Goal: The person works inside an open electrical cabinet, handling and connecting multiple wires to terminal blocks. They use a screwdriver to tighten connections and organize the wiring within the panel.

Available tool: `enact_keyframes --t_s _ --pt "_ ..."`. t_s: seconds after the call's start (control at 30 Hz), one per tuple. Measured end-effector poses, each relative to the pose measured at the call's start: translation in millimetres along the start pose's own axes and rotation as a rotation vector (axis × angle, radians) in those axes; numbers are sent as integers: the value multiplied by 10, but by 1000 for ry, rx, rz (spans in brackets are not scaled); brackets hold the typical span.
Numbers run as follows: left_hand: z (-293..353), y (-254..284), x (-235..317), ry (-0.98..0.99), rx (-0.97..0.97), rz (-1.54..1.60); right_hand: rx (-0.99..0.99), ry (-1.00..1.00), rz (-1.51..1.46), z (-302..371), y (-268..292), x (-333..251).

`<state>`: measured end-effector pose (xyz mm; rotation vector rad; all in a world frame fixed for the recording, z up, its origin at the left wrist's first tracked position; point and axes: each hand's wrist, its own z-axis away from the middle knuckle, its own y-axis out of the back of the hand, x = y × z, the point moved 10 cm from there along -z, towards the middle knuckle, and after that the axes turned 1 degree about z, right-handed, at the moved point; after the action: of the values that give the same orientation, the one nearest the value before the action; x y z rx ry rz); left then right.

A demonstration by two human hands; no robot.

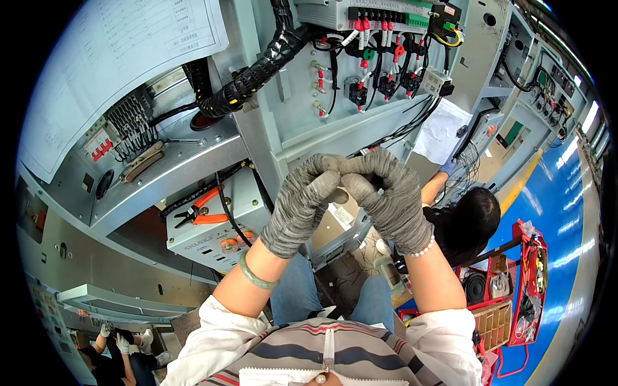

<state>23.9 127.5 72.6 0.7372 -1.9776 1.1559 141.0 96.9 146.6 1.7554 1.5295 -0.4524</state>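
My left hand and my right hand, both in grey knitted gloves, meet fingertip to fingertip in front of the open cabinet door. Their fingers are curled and pinched together; whatever lies between them is too small or hidden to make out. Just beyond the fingertips runs a bundle of thin black wires along the lower edge of the door panel. Above it, black switch blocks with red-sleeved wire ends are fixed to that panel. Wire strippers with orange handles rest on a grey box left of my left hand.
A wiring diagram sheet hangs at upper left, beside a thick black cable harness. A folding knife lies on the metal ledge. Close on my right a co-worker reaches into wiring; a red tool cart stands behind.
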Motion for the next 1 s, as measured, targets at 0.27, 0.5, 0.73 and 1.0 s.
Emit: enact_keyframes --t_s 0.27,0.5,0.73,1.0 --pt "15 -26 253 -109 67 -319 -83 -154 -159 -72 -44 290" --pt "47 49 219 -55 157 -291 -38 -139 -133 -95 -41 271" --pt "12 76 69 87 175 -93 95 12 61 -144 -33 143" --pt "-80 -28 392 -39 223 -216 89 -243 -294 -388 -112 407"
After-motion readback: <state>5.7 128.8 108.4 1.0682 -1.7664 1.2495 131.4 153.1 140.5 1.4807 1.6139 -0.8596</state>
